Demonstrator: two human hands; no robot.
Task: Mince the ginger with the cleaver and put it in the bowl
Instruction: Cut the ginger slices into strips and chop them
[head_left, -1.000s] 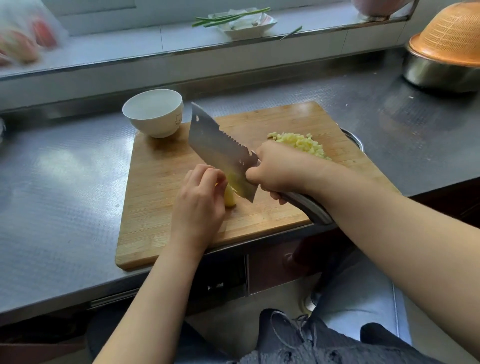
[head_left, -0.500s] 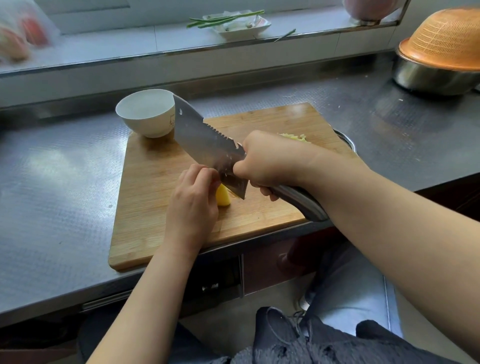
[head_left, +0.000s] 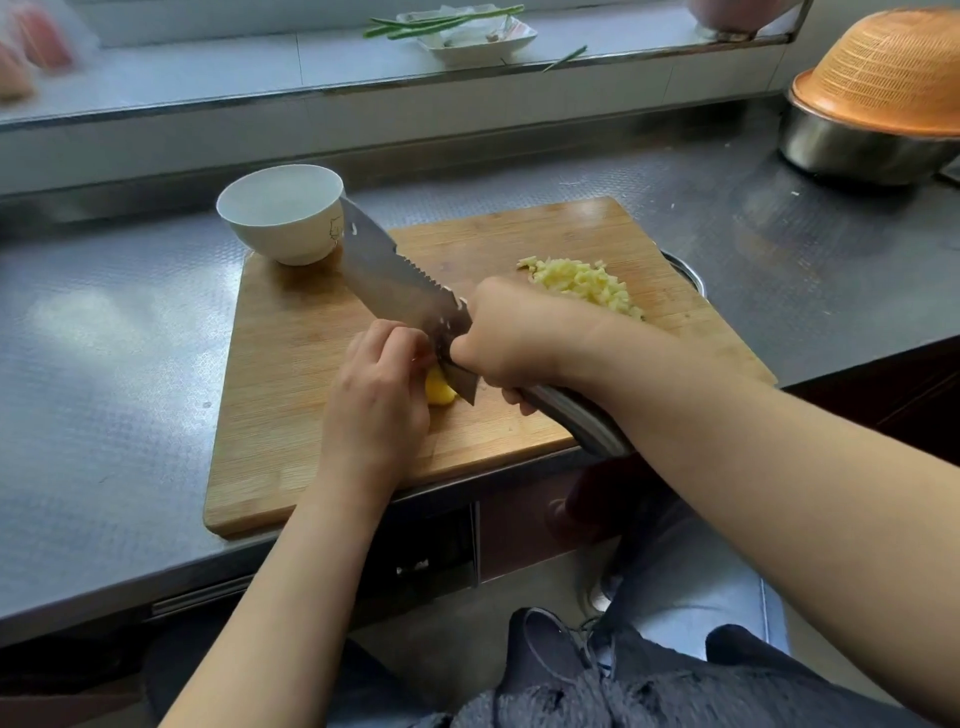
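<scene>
Steel bench (head_left: 130, 364), board (head_left: 291, 415). Mid-slicing: left hand (head_left: 376, 395) fingers pinching ginger (head_left: 439, 391); right hand (head_left: 511, 338) fingers wrapped round cleaver (head_left: 395, 280). Next: fine mincing.

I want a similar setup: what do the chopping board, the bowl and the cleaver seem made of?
Chopping board: likely bamboo or wood, matte, with fine parallel strips. Bowl: probably glazed ceramic, smooth glossy white. Cleaver: metal, seemingly stainless steel, with a grey reflective blade and a shiny handle.

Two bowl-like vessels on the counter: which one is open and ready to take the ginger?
The white bowl at the cutting board's far left corner: upright, mouth open. The steel basin at far right is capped by an upturned orange colander.
</scene>
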